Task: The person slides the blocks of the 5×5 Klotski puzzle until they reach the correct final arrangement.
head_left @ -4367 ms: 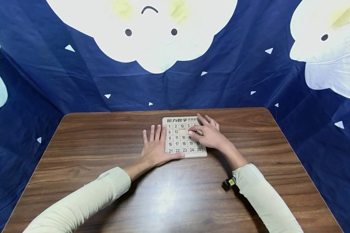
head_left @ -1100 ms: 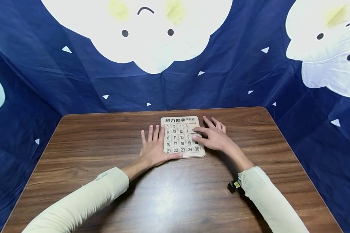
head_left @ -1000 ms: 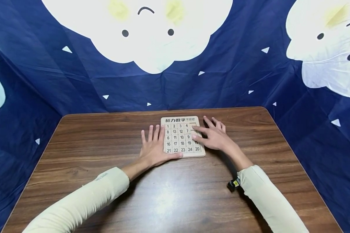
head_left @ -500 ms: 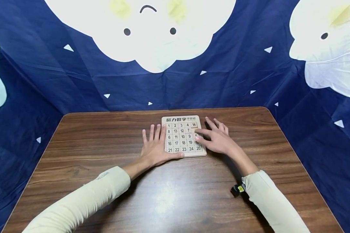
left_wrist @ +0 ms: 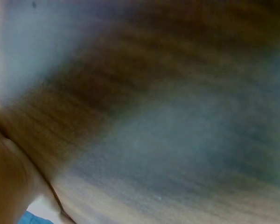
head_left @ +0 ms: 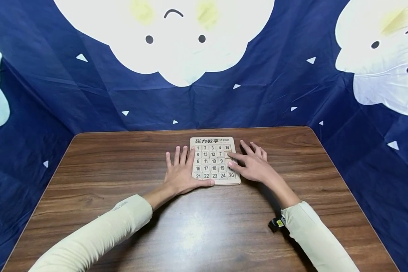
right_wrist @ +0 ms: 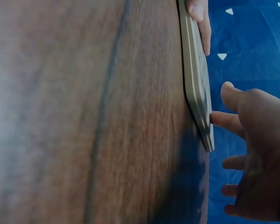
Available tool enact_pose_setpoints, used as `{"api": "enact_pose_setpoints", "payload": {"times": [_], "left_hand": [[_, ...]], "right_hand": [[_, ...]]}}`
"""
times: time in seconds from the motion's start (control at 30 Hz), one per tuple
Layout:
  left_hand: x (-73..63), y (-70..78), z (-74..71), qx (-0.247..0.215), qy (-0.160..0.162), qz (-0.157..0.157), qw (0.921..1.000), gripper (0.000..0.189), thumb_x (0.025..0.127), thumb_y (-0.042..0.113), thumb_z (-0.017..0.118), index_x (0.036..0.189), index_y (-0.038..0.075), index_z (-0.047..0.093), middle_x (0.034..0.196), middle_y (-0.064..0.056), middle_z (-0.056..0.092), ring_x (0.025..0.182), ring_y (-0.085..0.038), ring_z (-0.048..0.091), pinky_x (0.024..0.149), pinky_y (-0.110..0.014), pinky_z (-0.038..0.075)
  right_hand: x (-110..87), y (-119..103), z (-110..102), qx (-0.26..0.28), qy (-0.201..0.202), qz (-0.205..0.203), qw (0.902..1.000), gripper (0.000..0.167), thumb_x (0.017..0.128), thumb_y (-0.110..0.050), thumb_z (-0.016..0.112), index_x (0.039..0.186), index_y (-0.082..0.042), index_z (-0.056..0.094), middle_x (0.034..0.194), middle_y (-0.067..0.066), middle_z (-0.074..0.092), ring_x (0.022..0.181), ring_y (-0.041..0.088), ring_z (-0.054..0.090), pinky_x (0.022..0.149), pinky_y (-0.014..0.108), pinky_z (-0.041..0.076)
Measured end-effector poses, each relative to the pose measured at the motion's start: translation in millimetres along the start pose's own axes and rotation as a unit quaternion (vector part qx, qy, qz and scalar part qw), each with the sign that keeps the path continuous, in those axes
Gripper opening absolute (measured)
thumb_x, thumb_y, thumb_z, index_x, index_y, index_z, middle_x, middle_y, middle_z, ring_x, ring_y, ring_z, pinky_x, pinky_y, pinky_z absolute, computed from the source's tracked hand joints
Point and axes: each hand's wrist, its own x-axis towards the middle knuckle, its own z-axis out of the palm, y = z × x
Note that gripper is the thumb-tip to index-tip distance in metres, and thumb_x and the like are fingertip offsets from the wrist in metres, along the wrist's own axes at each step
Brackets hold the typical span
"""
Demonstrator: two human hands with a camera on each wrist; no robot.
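Observation:
A wooden sliding number puzzle (head_left: 214,182) lies flat on the table, its numbered tiles in rows. My left hand (head_left: 180,176) rests at its left side, fingers spread and thumb along the near edge. The index fingertip of my right hand (head_left: 255,166) touches a tile in the right-hand column, below the 14 tile (head_left: 227,147); bare board shows beside that tile, and its number is covered. The right thumb reaches over the same column lower down. In the right wrist view the puzzle board (right_wrist: 193,79) appears edge-on, with the right hand's index finger (right_wrist: 226,122) at its face.
The brown wood-grain table (head_left: 122,166) extends around the puzzle. Behind it hangs a blue cloth (head_left: 149,102) with white clouds and triangles. A small black device (head_left: 275,224) sits at the right sleeve. The left wrist view is mostly blurred table.
Over these seconds 12 came down a row, 3 and 4 shifted left, and 14 rose into the top right corner. Lately the right index finger has pushed the tile below it upward. Left hand stays put.

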Motion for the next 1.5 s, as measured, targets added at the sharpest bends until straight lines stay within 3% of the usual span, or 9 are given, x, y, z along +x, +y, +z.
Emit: {"api": "enact_pose_setpoints", "payload": {"times": [0.2, 0.53, 0.9, 1.2, 1.5], "left_hand": [[-1.5, 1.1, 1.8, -0.004, 0.004, 0.001, 1.0000, 0.159, 0.069, 0.108, 0.063, 0.184, 0.018, 0.001, 0.191, -0.021, 0.005, 0.178, -0.045, -0.006, 0.139, -0.072, -0.016], [-1.1, 0.1, 4.1, -0.006, 0.000, -0.004, 1.0000, 0.151, 0.077, 0.102, 0.064, 0.183, 0.018, -0.003, 0.191, -0.020, 0.002, 0.178, -0.043, -0.010, 0.138, -0.070, -0.020], [-0.7, -0.5, 5.1, -0.013, 0.010, 0.004, 0.9999, 0.159, 0.070, 0.111, 0.058, 0.183, 0.014, 0.004, 0.190, -0.022, 0.006, 0.178, -0.045, -0.006, 0.138, -0.072, -0.018], [-2.0, -0.9, 6.6, -0.008, 0.005, -0.008, 0.9999, 0.156, 0.073, 0.104, 0.066, 0.183, 0.014, 0.000, 0.191, -0.020, 0.002, 0.178, -0.043, -0.009, 0.138, -0.071, -0.019], [1.0, 0.2, 3.1, -0.005, 0.006, -0.007, 0.9999, 0.156, 0.073, 0.103, 0.066, 0.183, 0.015, 0.000, 0.191, -0.019, 0.003, 0.178, -0.043, -0.008, 0.138, -0.071, -0.019]], "right_hand": [[3.2, 0, 1, -0.002, 0.003, -0.001, 1.0000, 0.055, 0.114, -0.057, 0.059, 0.163, -0.032, 0.063, 0.188, 0.024, 0.021, 0.171, 0.061, 0.014, 0.130, 0.085, 0.014], [-6.7, -16, 9, 0.006, 0.008, -0.053, 0.9985, 0.046, 0.112, -0.054, 0.064, 0.152, -0.034, 0.073, 0.186, 0.024, 0.029, 0.170, 0.059, 0.021, 0.133, 0.082, 0.016], [-9.7, -8, 7, 0.023, -0.002, -0.026, 0.9994, 0.045, 0.112, -0.054, 0.065, 0.152, -0.036, 0.073, 0.187, 0.022, 0.027, 0.171, 0.061, 0.016, 0.131, 0.083, 0.014], [-16.0, 5, 5, 0.029, 0.002, -0.005, 0.9996, 0.043, 0.113, -0.053, 0.065, 0.152, -0.038, 0.073, 0.186, 0.023, 0.030, 0.171, 0.060, 0.016, 0.129, 0.085, 0.014], [-8.2, -12, 5, 0.030, 0.042, -0.052, 0.9973, 0.041, 0.113, -0.047, 0.066, 0.149, -0.030, 0.076, 0.185, 0.025, 0.031, 0.170, 0.060, 0.021, 0.133, 0.084, 0.014]]}}
